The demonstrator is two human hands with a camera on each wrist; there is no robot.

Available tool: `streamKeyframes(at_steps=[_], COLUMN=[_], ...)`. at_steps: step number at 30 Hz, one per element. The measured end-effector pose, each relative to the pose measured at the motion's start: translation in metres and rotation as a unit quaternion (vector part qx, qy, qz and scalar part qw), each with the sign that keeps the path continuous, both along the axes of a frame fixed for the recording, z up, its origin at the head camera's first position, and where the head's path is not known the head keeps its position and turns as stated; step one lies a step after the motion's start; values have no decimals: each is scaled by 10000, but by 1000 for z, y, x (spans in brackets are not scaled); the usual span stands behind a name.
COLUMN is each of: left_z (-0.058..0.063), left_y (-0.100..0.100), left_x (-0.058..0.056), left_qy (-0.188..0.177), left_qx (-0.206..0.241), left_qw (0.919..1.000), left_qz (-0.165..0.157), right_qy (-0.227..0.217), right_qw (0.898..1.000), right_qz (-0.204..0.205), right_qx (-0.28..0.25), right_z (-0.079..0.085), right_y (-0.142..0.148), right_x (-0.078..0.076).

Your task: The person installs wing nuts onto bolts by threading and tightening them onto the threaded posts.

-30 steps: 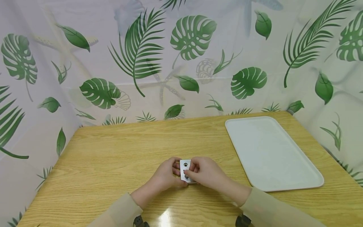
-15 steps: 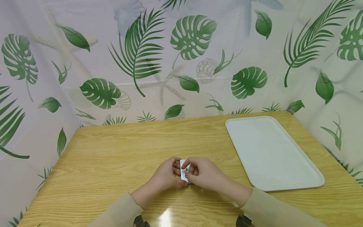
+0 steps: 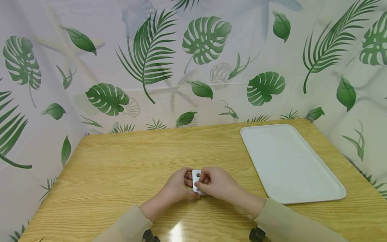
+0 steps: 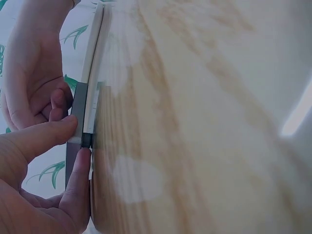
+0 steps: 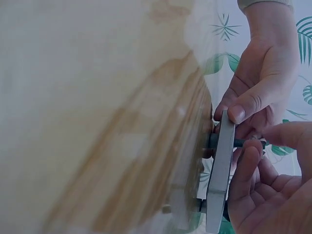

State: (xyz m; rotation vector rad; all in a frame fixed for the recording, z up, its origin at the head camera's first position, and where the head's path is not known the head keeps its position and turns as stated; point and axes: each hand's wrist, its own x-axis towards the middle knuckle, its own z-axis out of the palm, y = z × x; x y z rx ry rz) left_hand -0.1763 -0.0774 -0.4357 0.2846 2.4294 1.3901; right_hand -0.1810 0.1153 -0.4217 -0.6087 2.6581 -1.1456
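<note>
A flat silvery metal plate (image 3: 196,178) with holes lies low over the wooden table. My left hand (image 3: 179,185) grips its left side; in the left wrist view the thumb (image 4: 66,127) presses the upper face and a finger lies beneath. In the right wrist view a bolt (image 5: 238,143) passes through the plate, its threaded end pointing up and its dark thicker part below. My right hand (image 3: 219,183) pinches a small nut (image 5: 258,141) at that threaded end, mostly hidden by fingers. A second dark bolt (image 5: 203,205) shows under the plate's near end.
A white rectangular tray (image 3: 291,161) lies at the right of the wooden table (image 3: 130,161). Behind and at both sides hangs a leaf-printed cloth (image 3: 169,67). Dark wrist devices (image 3: 258,234) show below the sleeves.
My right index finger stretched forward over the plate half a second ago and has now drawn back, baring the far hole again. The left hand and plate have stayed in place.
</note>
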Motion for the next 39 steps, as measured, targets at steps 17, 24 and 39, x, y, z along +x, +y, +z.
streamKeyframes(at_steps=[17,24,39], left_z=[2,1,2], left_y=[0,0,1], left_x=[0,1,-1], left_qy=[-34,-59,-86], left_qx=[20,23,-15], left_qw=[10000,10000,9999], left_qz=[12,-5,69], right_qy=[36,-372,-330], right_qw=[10000,9974,9990], right_qz=[14,372,-119], right_qx=[50,-502,-291], right_z=[7,2,1], right_y=[3,5,0], right_x=[8,4,4])
